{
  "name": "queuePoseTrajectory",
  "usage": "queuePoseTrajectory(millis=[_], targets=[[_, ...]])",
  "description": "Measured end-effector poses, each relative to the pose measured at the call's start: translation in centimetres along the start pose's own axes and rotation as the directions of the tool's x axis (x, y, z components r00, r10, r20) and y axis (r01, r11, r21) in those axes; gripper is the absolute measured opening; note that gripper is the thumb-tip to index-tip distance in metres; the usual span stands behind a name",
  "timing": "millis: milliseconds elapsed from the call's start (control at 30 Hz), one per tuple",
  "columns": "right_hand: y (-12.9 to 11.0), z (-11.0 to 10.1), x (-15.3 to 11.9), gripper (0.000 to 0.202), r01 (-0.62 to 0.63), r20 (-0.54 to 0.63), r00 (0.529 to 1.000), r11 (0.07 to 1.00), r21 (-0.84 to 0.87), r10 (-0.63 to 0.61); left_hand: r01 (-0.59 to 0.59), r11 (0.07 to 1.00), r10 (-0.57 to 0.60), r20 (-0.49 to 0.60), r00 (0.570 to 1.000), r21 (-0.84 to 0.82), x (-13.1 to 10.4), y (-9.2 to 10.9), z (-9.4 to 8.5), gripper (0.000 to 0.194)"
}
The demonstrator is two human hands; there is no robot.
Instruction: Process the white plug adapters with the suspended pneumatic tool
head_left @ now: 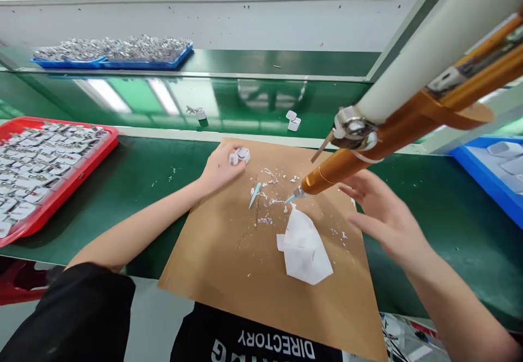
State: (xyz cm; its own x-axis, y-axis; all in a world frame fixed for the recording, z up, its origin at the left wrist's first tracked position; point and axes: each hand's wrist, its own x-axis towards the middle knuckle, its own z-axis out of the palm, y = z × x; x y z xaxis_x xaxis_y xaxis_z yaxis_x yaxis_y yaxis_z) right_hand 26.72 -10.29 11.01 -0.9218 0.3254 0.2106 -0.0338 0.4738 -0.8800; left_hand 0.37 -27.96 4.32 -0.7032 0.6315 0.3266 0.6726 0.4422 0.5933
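Note:
My left hand [224, 170] is closed around small white plastic parts [241, 156] over the upper left of a brown cardboard sheet [229, 253]. My right hand [373, 207] has its fingers apart beside an orange cylindrical tool [339, 170], near the sheet's right edge. No object shows in its grasp. The tool slants down from the upper right, its pale blue tip [290, 198] just above the cardboard. Below that tip lies a crumpled white tissue [304, 250]. A light blue pointed piece [255, 195] rests among white shavings.
A red tray [100, 152] of white parts stands at the left; a blue tray [486, 179] with white pieces is at the right. Blue trays [122, 65] of metal pieces sit on the back shelf. Small white parts [293, 121] lie beyond the cardboard.

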Motion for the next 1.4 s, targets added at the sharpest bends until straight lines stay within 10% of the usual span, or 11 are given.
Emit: queuePoseTrajectory(millis=[133, 267, 467, 767, 967, 1067, 1300, 1400], targets=[[-3.3, 0.8, 3.9, 0.060, 0.144, 0.134, 0.976, 0.969, 0.200, -0.173, 0.072, 0.981, -0.066, -0.038, 0.997, 0.180, 8.2, -3.9, 1.6, 0.032], [-5.0, 3.3, 6.6, 0.036, 0.178, 0.029, 0.979, 0.918, 0.355, -0.201, 0.115, 0.958, -0.096, -0.083, 0.992, 0.261, 12.7, -6.0, 3.1, 0.031], [-4.5, 3.2, 8.0, 0.013, 0.012, 0.078, 0.995, 0.862, 0.508, -0.059, 0.115, 0.950, -0.059, -0.192, 0.980, 0.292, 14.2, -8.8, 0.8, 0.041], [-1.9, 2.3, 9.1, 0.014, 0.033, -0.111, 0.993, 0.859, 0.512, 0.028, 0.417, 0.824, -0.390, -0.149, 0.909, 0.384, 15.1, -15.2, -5.6, 0.037], [-1.8, 2.0, 9.2, 0.015, 0.070, -0.220, 0.974, 0.866, 0.495, 0.047, 0.250, 0.915, -0.222, -0.123, 0.967, 0.317, 16.4, -9.1, -4.0, 0.044], [-1.8, 2.1, 9.0, 0.015, 0.073, -0.235, 0.970, 0.865, 0.496, 0.053, -0.045, 0.982, 0.024, 0.113, 0.993, 0.183, 15.6, -3.9, -1.5, 0.041], [-2.1, 2.8, 8.8, 0.013, 0.123, -0.235, 0.972, 0.868, 0.482, -0.008, -0.650, 0.753, 0.529, 0.494, 0.690, 0.101, 10.7, 2.5, 4.2, 0.038], [-2.6, 3.3, 8.7, 0.012, 0.093, -0.239, 0.970, 0.865, 0.493, 0.032, -0.546, 0.815, 0.458, 0.365, 0.811, 0.192, 12.0, 2.2, 5.0, 0.037]])
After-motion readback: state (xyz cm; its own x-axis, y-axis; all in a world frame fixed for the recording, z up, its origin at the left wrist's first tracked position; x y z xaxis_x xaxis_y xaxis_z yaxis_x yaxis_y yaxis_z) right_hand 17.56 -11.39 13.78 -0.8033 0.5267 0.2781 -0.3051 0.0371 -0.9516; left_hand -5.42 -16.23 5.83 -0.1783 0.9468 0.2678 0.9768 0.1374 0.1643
